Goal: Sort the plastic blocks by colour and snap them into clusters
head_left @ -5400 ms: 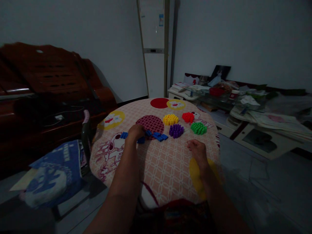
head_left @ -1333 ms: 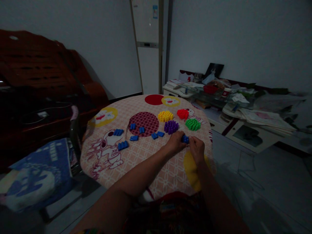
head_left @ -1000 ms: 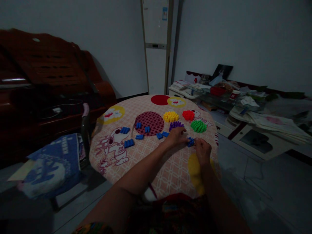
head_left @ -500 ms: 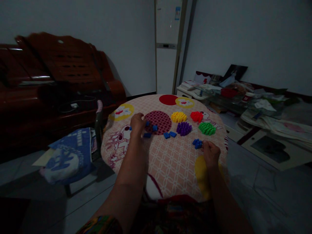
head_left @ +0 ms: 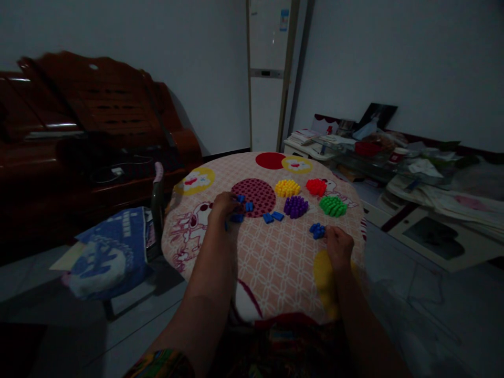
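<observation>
Over the left part of the table, my left hand point(head_left: 222, 206) has its fingers curled and drawn together beside several loose blue plastic pieces point(head_left: 249, 207). One of these sits right at its fingertips, but the fingers partly hide whatever is between them. Two flat blue pieces point(head_left: 273, 217) lie farther right. My right hand point(head_left: 339, 247) rests near the table's right edge, thumb and fingers pinched at the side of a small blue cluster point(head_left: 317, 230). Behind it stand tight groups of knobby pieces: purple point(head_left: 296, 207), yellow point(head_left: 287, 188), red point(head_left: 316, 187) and green point(head_left: 333, 206).
A patterned cloth covers the round table point(head_left: 268, 262). To the left, a chair with a blue cloth bag point(head_left: 118, 252) stands before a wooden sofa point(head_left: 106, 110). Papers and bags crowd a glass-topped cabinet point(head_left: 354, 157) at right. A tall white air conditioner point(head_left: 268, 105) stands behind.
My left hand has lowered slightly toward me, and a blue piece formerly visible to its left no longer shows there. My right hand stays at the blue cluster. The view has shifted slightly.
</observation>
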Demonstrator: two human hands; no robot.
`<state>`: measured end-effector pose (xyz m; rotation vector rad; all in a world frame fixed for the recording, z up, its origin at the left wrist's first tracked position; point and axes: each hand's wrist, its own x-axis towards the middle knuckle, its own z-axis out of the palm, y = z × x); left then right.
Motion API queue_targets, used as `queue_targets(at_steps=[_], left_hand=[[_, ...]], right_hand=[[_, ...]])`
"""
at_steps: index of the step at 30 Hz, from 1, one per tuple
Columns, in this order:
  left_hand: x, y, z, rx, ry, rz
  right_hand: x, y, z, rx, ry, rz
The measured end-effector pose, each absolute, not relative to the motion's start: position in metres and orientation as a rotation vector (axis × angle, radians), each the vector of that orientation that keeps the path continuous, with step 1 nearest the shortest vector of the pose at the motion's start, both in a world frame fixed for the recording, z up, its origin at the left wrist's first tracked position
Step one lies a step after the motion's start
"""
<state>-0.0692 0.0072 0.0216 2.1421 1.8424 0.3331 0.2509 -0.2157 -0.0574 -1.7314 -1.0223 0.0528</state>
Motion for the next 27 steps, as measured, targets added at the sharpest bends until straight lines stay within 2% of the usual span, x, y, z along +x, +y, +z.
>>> queue_targets(at_steps=[6, 13, 20, 27], left_hand=[[-0.042, 0.002, 0.026, 2.334, 1.528, 0.255], [0.000, -0.020, 0.038, 2.435, 1.275, 0.534], [0.069, -0.080, 0.028, 2.567, 0.706, 0.221], [0.087, -0.096, 0.015, 2.464, 0.748, 0.348]], right_hand=[[0.251, -0.215, -0.058, -1.718, -1.007, 0.088], [0.249, -0.213, -0.057, -1.699, -1.000, 0.086], [0.250, -0.213, -0.056, -1.718, -1.017, 0.066], [0.249, -0.213, -0.056, -1.713, -1.021, 0.071]])
